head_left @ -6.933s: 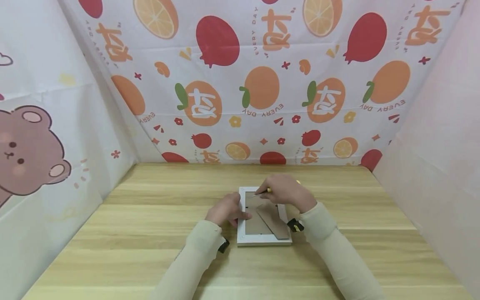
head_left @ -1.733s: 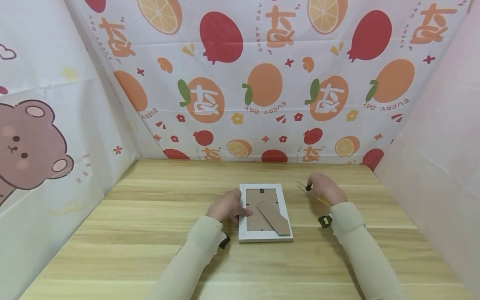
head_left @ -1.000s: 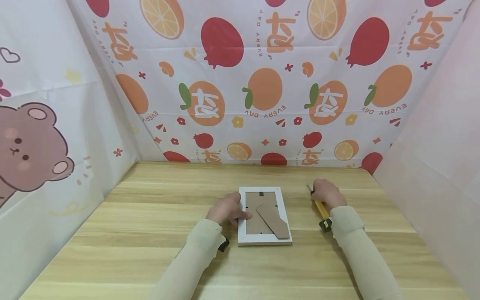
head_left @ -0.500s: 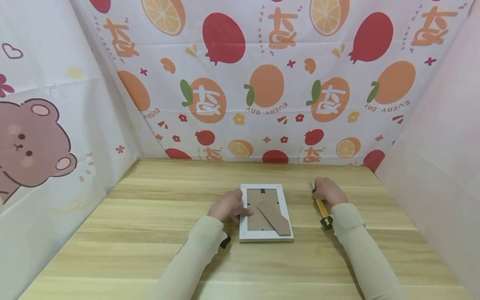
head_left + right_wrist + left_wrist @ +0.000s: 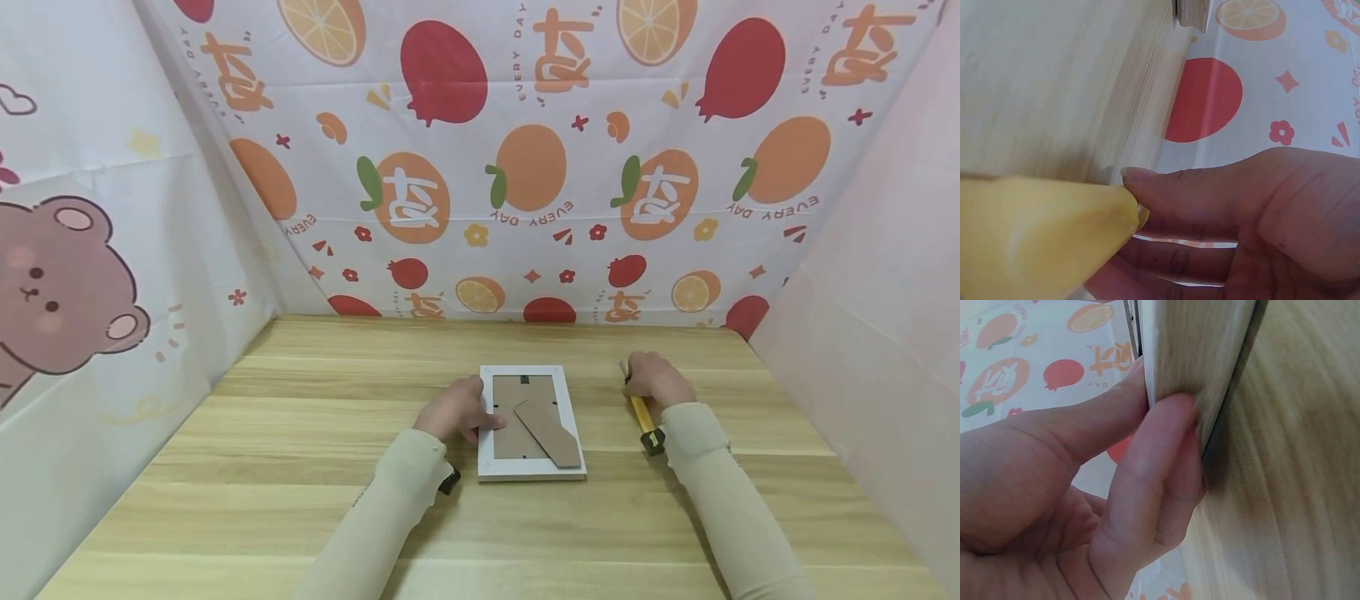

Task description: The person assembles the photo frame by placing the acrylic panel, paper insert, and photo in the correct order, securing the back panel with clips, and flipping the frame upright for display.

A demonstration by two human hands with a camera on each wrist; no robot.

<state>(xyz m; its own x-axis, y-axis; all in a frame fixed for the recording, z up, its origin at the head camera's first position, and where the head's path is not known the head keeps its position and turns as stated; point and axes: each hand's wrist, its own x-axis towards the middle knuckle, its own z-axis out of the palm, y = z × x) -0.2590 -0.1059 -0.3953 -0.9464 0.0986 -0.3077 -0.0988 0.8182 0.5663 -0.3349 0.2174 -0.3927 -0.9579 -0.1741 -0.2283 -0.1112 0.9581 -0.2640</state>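
A white photo frame [image 5: 487,454] lies face down on the wooden table, its brown backing board [image 5: 516,437] showing. A brown easel stand [image 5: 549,435] lies slantwise on that board, and small dark tabs sit along the board's edges. My left hand [image 5: 456,410] grips the frame's left side, thumb over the back. In the left wrist view, curled fingers [image 5: 1138,465] press the frame's side edge [image 5: 1197,350]. To the right of the frame, my right hand [image 5: 658,382] holds a screwdriver [image 5: 642,413] with a yellow handle and thin metal tip, low at the table. Its fingers partly hide it.
The wood-grain table [image 5: 300,467] ends at a fruit-printed cloth wall [image 5: 450,275]. White cloth walls stand left and right, the left one with a printed bear [image 5: 67,287]. A small black device [image 5: 449,481] sits at the left wrist, another [image 5: 653,442] at the right.
My right hand, with the screwdriver, has moved from the frame's top edge to the table at the right. Its tip has turned away from the frame. My left hand stays on the frame.
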